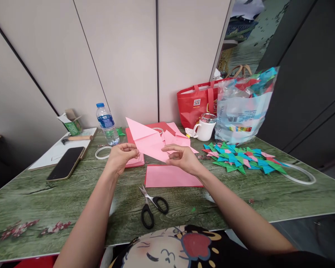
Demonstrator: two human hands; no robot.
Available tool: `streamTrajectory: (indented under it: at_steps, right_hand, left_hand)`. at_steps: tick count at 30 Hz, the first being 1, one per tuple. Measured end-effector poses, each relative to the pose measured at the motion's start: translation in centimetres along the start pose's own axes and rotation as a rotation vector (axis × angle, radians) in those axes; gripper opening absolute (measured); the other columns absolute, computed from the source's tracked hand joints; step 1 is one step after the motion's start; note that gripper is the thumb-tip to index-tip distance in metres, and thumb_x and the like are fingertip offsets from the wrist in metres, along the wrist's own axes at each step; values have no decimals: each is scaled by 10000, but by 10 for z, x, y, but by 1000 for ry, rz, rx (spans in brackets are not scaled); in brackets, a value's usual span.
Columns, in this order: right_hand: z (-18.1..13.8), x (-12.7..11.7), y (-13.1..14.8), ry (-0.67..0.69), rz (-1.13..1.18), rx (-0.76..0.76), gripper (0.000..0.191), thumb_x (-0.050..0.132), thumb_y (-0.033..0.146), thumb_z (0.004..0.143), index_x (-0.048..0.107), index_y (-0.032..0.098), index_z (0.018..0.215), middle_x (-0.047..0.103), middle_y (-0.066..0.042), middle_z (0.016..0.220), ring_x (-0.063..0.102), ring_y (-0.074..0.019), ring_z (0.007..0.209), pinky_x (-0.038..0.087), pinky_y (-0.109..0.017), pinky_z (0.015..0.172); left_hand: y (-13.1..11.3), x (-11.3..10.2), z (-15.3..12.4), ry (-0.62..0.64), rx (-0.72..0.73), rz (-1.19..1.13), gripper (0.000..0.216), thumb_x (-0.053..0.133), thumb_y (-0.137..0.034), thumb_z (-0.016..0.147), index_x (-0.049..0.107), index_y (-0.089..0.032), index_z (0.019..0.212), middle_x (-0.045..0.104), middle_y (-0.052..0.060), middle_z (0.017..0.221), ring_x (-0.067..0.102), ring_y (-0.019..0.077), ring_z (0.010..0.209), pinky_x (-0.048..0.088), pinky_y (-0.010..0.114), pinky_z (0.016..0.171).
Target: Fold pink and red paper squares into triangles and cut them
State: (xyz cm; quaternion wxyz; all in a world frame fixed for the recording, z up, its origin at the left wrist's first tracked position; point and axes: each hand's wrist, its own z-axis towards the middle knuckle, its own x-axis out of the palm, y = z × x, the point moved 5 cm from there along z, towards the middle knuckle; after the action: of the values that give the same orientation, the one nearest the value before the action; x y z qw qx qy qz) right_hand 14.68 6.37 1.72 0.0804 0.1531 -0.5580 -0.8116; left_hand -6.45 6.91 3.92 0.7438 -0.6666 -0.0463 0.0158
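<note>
A green wood-patterned tabletop (184, 214), printed with red blossoms, carries open black-handled metal scissors (147, 197) near its front edge. Above it, a person's left hand (125, 153) and right hand (180, 155) each pinch, thumb against fingers, a creased light-pink paper sheet (148, 140), its pointed corner slanting to upper left. Beyond rise smooth pale-grey wall panels (120, 56).

Pale panelled wall (123, 56), green table (184, 199)
</note>
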Motion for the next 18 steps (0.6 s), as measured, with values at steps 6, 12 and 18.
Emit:
streamTrajectory:
  at_steps: [6, 12, 18]
  right_hand:
    - [3, -17, 5, -87, -91, -53, 365, 598, 149, 598, 638, 177, 959, 558, -63, 1151, 531, -67, 624, 475, -221, 567]
    - [11, -64, -9, -333, -292, 3, 433, 481, 117, 587, 620, 137, 996, 591, -90, 1113, 554, -109, 628, 456, -240, 533]
    - [10, -102, -36, -487, -880, 226, 454, 468, 102, 639, 613, 180, 1062, 585, -91, 1133, 581, -247, 926, 441, -382, 828]
  left_hand:
    - [-1, -7, 3, -75, 35, -53, 260, 726, -167, 452, 587, -96, 660, 599, 8, 523, 546, 100, 484, 435, 231, 506]
    - [8, 21, -3, 140, 122, 260, 311, 717, -207, 483, 594, -126, 757, 645, 46, 723, 603, 164, 676, 475, 309, 673]
    - [47, 64, -34, 690, 243, 920, 890, 799, -253, 390, 471, -201, 1215, 437, 125, 1324, 297, 330, 1265, 250, 452, 1017]
